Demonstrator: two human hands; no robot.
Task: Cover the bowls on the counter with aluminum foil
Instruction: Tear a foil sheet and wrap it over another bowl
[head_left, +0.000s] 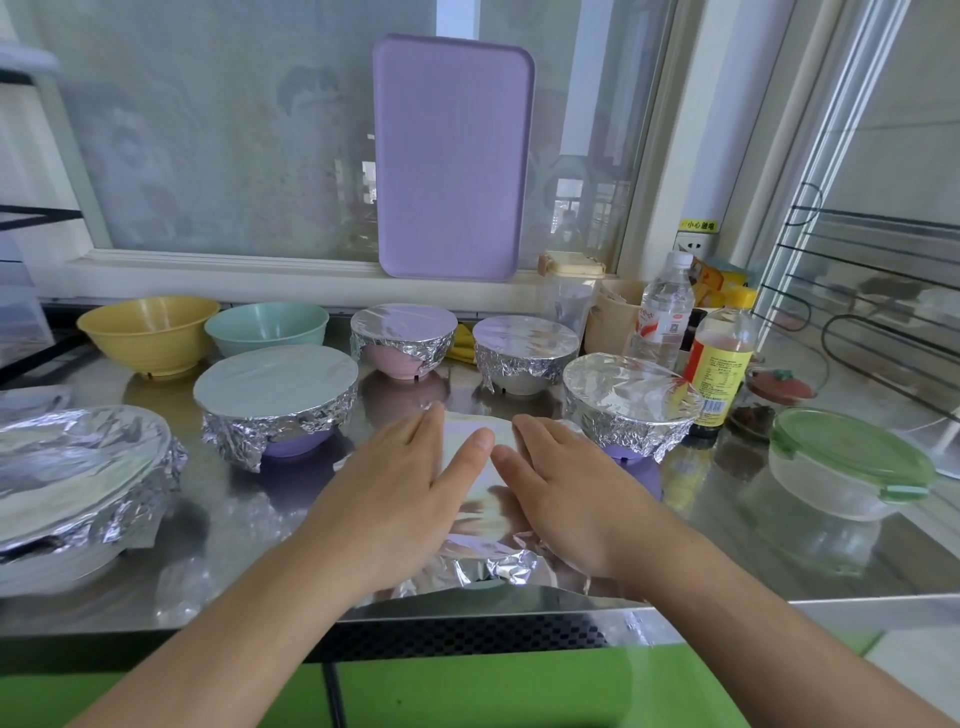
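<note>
A sheet of aluminum foil (480, 525) lies over a bowl at the front middle of the steel counter (249, 525); the bowl itself is hidden. My left hand (400, 493) and my right hand (566, 493) both press flat on this foil, fingers straight, thumbs nearly touching. Foil-covered bowls stand around: a large white one (78, 478) at the left, a purple one (278, 400), a pink one (402, 338), a white one (524, 351) and a purple one (631, 410). A yellow bowl (150, 332) and a teal bowl (267, 327) at the back left are uncovered.
A purple tray (452, 156) leans against the window. At the right stand a water bottle (665, 312), a sauce bottle (719, 364) and a clear container with a green lid (852, 467). A wire rack (872, 291) is at the far right.
</note>
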